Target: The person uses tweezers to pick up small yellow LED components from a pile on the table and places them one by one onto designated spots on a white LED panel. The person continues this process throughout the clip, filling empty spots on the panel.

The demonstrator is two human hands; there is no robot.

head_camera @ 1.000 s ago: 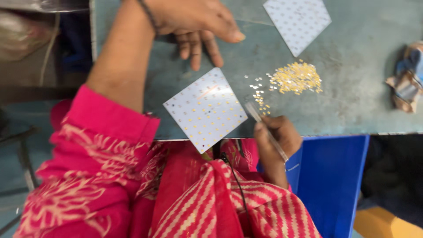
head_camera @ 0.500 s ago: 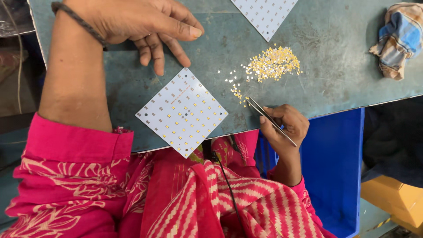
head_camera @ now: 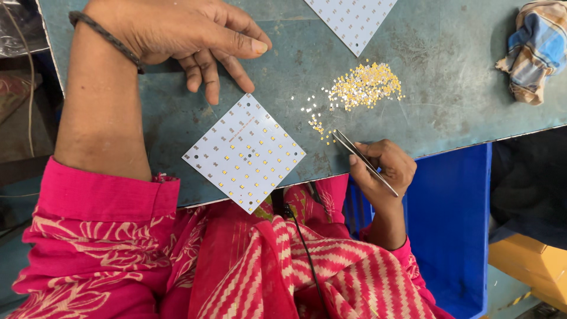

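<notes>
No labels, signs or screens are showing; a yellow carton (head_camera: pixel 528 266) is sitting at lower right.

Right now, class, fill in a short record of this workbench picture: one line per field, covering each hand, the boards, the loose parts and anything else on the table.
Left hand: left hand rests on the table, fingers curled, just above the near board
Right hand: right hand grips tweezers, tips at the scattered bits
Near board: white square board, lying corner-on, partly filled with small yellow parts
Far board: second white board, cut off by the top edge
Loose parts: heap of tiny yellow parts
Other: checked cloth, blue bin
</notes>
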